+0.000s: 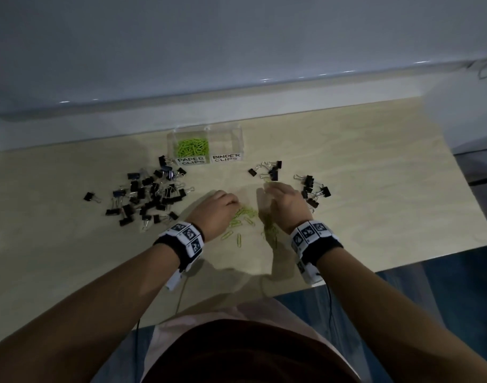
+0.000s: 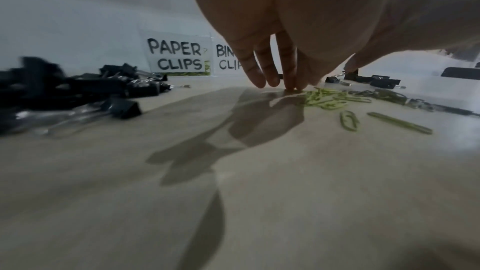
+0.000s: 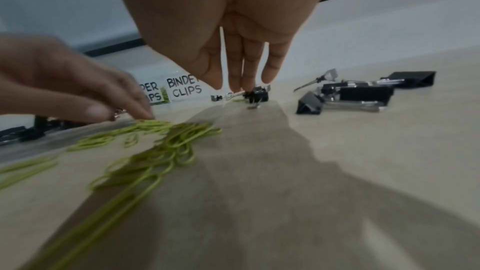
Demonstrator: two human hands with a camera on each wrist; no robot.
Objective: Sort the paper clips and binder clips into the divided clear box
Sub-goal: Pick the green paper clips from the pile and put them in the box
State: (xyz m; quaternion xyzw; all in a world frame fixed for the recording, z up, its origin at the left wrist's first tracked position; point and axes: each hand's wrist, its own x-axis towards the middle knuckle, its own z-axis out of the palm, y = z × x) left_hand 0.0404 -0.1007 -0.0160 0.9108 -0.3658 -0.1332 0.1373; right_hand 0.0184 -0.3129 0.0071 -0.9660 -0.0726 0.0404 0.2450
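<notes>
A divided clear box (image 1: 238,134) stands at the back of the table. Its left compartment, labelled PAPER CLIPS, holds green paper clips (image 1: 192,146); the right one, labelled BINDER CLIPS (image 1: 226,160), looks empty. Loose green paper clips (image 1: 243,218) lie between my hands. My left hand (image 1: 235,203) reaches down with straight fingers (image 2: 289,81), their tips touching the table at the left edge of the loose clips (image 2: 327,98). My right hand (image 3: 241,86) hangs just right of the clips (image 3: 171,147), fingers straight and pointing down, with nothing seen in it.
A big heap of black binder clips (image 1: 145,194) lies left of my hands. A small group (image 1: 268,168) sits in front of the box, and another (image 1: 313,190) just right of my right hand. A grey wall runs behind the table (image 1: 375,167).
</notes>
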